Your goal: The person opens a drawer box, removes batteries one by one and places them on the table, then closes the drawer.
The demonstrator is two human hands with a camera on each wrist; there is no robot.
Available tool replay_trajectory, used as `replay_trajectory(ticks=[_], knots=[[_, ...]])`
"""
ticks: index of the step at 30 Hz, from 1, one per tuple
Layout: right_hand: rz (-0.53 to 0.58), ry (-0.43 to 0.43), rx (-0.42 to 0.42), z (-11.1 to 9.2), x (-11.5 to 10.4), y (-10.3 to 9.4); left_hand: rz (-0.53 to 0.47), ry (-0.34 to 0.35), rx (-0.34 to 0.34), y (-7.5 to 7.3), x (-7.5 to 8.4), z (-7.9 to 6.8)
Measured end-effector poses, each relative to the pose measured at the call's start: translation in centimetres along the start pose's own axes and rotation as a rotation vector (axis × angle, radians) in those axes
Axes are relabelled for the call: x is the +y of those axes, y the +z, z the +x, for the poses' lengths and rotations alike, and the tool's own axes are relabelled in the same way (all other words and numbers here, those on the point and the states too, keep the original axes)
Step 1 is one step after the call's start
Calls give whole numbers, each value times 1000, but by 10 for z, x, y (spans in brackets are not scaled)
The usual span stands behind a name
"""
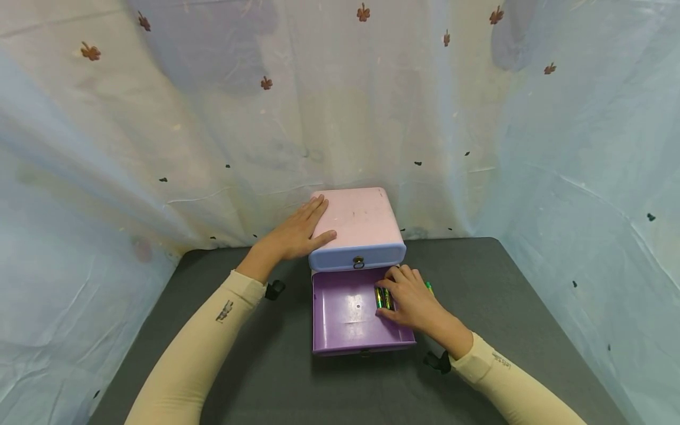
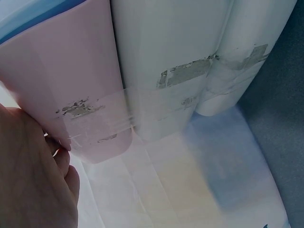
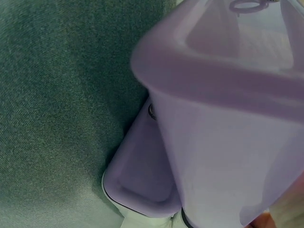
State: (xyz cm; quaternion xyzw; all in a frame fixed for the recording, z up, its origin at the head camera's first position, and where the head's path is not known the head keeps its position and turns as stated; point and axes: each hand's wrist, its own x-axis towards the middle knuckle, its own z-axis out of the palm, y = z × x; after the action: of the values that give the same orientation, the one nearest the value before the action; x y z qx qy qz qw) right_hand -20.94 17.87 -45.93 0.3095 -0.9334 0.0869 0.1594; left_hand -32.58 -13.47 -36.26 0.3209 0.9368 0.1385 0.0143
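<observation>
A small chest of drawers has a pink top (image 1: 356, 215), a blue upper drawer (image 1: 347, 257) that is closed, and a purple drawer (image 1: 340, 330) pulled out below. My left hand (image 1: 297, 233) rests on the top's left edge with straight fingers; the left wrist view shows it against the pink side (image 2: 90, 71). Inside the purple drawer, at its right wall, my right hand (image 1: 411, 298) pinches shiny green-gold batteries (image 1: 382, 298) between thumb and fingers. A green object (image 1: 429, 287) peeks out beyond that hand, mostly hidden. The drawer's outside (image 3: 228, 152) fills much of the right wrist view.
Under the chest lies a dark grey tabletop (image 1: 457, 260). Pale patterned curtains (image 1: 329, 118) hang behind it and on both sides. Another closed purple drawer (image 3: 147, 166) sits below the pulled-out one. Tape (image 2: 114, 109) runs across the chest's side.
</observation>
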Motion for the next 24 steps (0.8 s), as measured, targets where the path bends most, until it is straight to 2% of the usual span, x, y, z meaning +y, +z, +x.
replay_trajectory(ticks=[24], knots=[[18,-17,24,0,2,1,0,2,3,0,-2,0]])
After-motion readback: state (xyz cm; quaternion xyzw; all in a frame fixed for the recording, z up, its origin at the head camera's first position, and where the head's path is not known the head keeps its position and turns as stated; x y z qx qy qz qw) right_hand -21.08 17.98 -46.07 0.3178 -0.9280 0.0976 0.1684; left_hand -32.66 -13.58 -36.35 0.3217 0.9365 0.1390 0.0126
